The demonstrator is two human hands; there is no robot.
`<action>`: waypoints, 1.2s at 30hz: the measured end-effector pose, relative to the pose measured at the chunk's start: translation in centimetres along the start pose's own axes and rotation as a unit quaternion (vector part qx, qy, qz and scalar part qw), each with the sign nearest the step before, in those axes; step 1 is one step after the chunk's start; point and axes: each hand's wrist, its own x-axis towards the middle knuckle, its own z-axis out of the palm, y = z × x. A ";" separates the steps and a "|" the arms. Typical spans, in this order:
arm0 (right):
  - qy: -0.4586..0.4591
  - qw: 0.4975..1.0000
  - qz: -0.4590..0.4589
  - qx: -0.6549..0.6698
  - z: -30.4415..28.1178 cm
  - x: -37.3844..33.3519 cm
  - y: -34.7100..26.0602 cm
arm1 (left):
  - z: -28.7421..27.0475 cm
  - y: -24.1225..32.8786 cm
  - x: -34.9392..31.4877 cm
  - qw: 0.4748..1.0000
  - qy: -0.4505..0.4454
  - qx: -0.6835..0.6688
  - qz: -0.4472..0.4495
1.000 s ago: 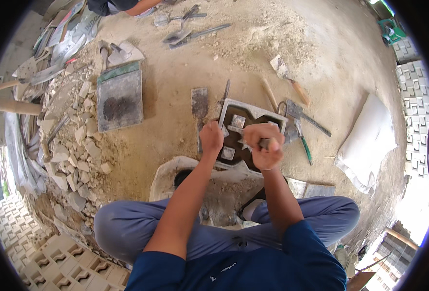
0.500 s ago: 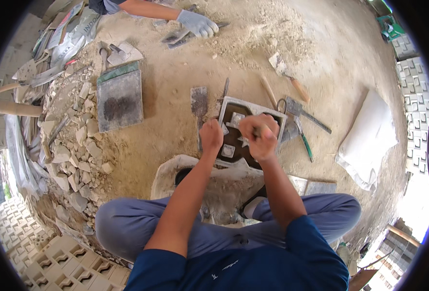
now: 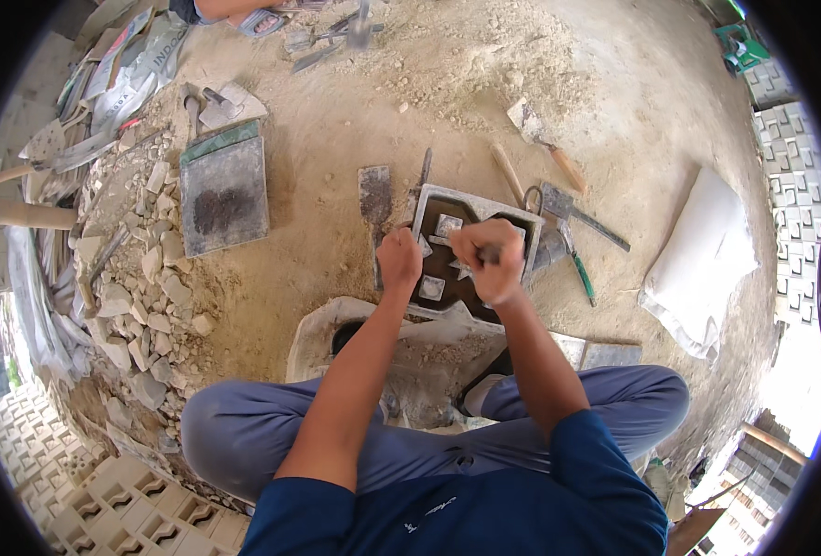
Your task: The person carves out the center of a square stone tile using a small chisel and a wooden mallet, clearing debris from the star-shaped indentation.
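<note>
Between my knees and the tools stands an open mould (image 3: 484,203) with a pale grey rim, a dark inner floor and several whitish raised blocks (image 3: 432,289). At its left wall my left hand (image 3: 399,261) is closed in a fist; whatever lies inside the fingers is hidden. My right hand (image 3: 487,261) is wrapped round an upright tool handle (image 3: 492,253) over the mould's middle. Only the handle's round top end shows, and the tool's lower part is hidden by the hand.
A flat trowel (image 3: 374,195) lies left of the mould; a brush-like tool with wooden handle (image 3: 568,170), a green-handled tool (image 3: 584,278) and a white sack (image 3: 702,264) lie right. Left are a grey board (image 3: 225,199) and broken rubble (image 3: 155,306). Before me sits a pale basin (image 3: 313,334).
A co-worker's gloved hand at the top has drawn back from the tools there. My right hand has shifted slightly over the mould, its handle at a different tilt; my left fist stays put.
</note>
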 end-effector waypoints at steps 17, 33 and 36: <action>0.035 0.989 0.016 -0.142 -0.2 0.2 -2.8 | -0.4 1.3 -0.3 0.996 -0.069 0.039 -0.047; 0.027 0.993 -0.005 -0.117 -0.7 0.1 -2.2 | 0.1 1.9 -0.7 0.997 -0.053 0.048 -0.040; 0.021 0.995 0.021 -0.094 0.8 -0.4 -0.5 | -0.6 -0.1 0.4 0.992 -0.079 0.090 -0.036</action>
